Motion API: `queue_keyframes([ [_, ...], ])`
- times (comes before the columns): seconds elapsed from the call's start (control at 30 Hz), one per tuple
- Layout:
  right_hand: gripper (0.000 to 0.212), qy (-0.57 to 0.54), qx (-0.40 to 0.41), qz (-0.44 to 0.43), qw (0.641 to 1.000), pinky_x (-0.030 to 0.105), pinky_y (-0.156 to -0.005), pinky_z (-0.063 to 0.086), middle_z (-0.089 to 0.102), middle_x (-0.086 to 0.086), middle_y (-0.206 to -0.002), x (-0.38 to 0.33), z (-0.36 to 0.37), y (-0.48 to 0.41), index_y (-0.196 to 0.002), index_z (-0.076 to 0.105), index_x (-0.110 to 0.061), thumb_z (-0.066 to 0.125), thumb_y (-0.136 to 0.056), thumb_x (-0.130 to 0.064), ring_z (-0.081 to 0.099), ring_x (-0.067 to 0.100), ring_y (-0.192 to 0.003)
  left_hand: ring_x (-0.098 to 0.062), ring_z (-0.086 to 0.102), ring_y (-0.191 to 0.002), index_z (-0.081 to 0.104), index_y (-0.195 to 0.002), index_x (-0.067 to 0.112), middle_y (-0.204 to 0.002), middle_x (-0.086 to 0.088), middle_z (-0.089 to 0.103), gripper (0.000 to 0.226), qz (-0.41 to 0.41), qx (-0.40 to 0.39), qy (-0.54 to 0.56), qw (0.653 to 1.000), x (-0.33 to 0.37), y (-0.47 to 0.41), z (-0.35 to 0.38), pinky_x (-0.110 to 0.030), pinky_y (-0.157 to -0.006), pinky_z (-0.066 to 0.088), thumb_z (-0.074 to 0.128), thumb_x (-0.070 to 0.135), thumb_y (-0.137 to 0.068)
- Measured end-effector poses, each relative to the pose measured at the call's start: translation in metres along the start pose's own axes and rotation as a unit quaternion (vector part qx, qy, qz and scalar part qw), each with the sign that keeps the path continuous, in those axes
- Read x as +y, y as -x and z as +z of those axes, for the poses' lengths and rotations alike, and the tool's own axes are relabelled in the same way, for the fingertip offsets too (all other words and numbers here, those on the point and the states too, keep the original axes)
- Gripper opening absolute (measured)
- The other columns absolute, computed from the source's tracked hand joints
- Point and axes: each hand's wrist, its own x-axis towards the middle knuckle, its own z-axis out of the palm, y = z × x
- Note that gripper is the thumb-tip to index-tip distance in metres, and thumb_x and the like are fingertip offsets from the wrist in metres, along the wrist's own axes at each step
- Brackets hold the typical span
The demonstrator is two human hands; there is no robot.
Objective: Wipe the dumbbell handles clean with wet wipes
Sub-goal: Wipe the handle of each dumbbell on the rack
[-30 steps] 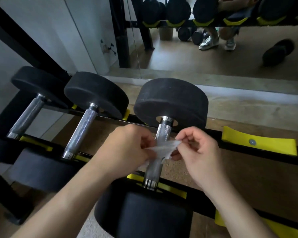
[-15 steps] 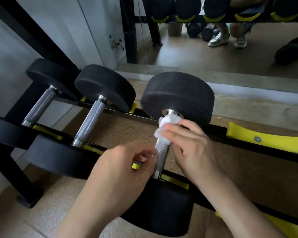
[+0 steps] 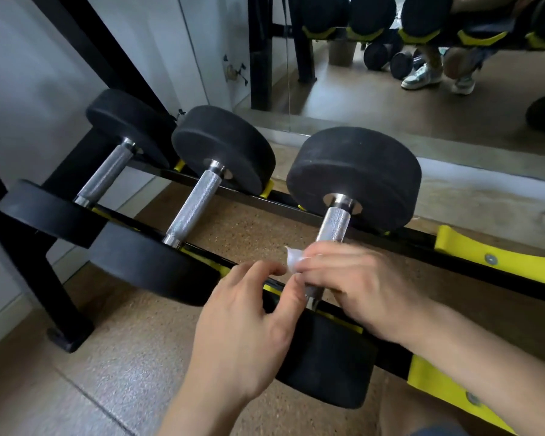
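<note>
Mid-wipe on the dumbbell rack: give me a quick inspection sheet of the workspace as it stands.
Surface: black rack with yellow cradles, standing on a speckled floor.
Job's things: three dumbbells on the rack; wet wipe wrapped round the near end of the right dumbbell handle; middle handle and left handle bare.
Clutter: nothing seen.
Hands: right hand grips the wipe round the handle; left hand beside it, fingers curled, contact with the wipe unclear.
Cables: nothing seen.
Surroundings: mirror behind the rack reflects more dumbbells and a person's shoes.
</note>
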Motion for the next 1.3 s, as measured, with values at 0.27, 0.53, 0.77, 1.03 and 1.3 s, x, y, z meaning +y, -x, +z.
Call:
queue_keyframes([
  [0.27,0.034,0.029,-0.012,0.003,0.999,0.034,-0.087,0.047,0.067,0.004,-0.122,-0.001,0.002,0.004,-0.111,0.071,-0.01,0.043,-0.092,-0.01,0.056,0.018,-0.118,-0.002,0.05,-0.107,0.057,-0.115,0.038,-0.111,0.019,0.057,0.069,-0.003,-0.017,-0.001,1.0,0.001,0.0,-0.001,-0.025,-0.091,0.04,0.018,0.075,-0.073],
  [0.53,0.033,0.034,0.092,0.077,0.992,0.035,-0.088,0.051,0.068,0.001,-0.112,0.011,0.008,0.006,-0.11,0.072,-0.01,0.044,-0.095,-0.016,0.056,0.015,-0.107,-0.009,0.047,-0.119,0.045,-0.125,0.041,-0.123,0.018,0.051,0.064,0.034,-0.072,-0.14,0.987,0.026,-0.013,-0.022,-0.033,-0.095,0.041,0.015,0.066,-0.075],
  [0.77,0.017,0.182,0.247,0.158,0.938,0.037,-0.076,0.05,0.07,0.014,-0.099,0.025,0.006,-0.006,-0.098,0.071,0.004,0.069,-0.081,0.007,0.062,0.033,-0.08,-0.022,0.063,-0.084,0.068,-0.108,0.023,-0.091,0.001,0.07,0.021,0.158,-0.047,-0.127,0.978,0.057,-0.083,0.002,-0.035,-0.074,0.051,0.056,0.024,-0.091],
  [1.03,0.008,0.188,0.275,0.34,0.88,0.021,-0.053,0.034,0.062,0.008,-0.065,0.012,0.013,-0.028,-0.076,0.071,-0.005,0.076,-0.073,0.001,0.06,0.029,-0.056,-0.022,0.064,-0.089,0.067,-0.112,0.033,-0.099,0.003,0.07,0.028,0.258,-0.012,-0.111,0.96,0.053,-0.105,0.015,-0.038,-0.077,0.053,0.054,0.02,-0.091],
  [1.3,0.017,0.131,0.212,0.218,0.944,0.027,-0.065,0.049,0.063,0.009,-0.085,0.009,0.01,-0.006,-0.089,0.072,-0.002,0.057,-0.081,0.003,0.062,0.027,-0.071,-0.024,0.064,-0.087,0.069,-0.112,0.023,-0.095,-0.003,0.067,0.032,0.297,-0.069,-0.123,0.945,0.029,-0.105,0.015,-0.04,-0.076,0.052,0.052,0.028,-0.085],
])
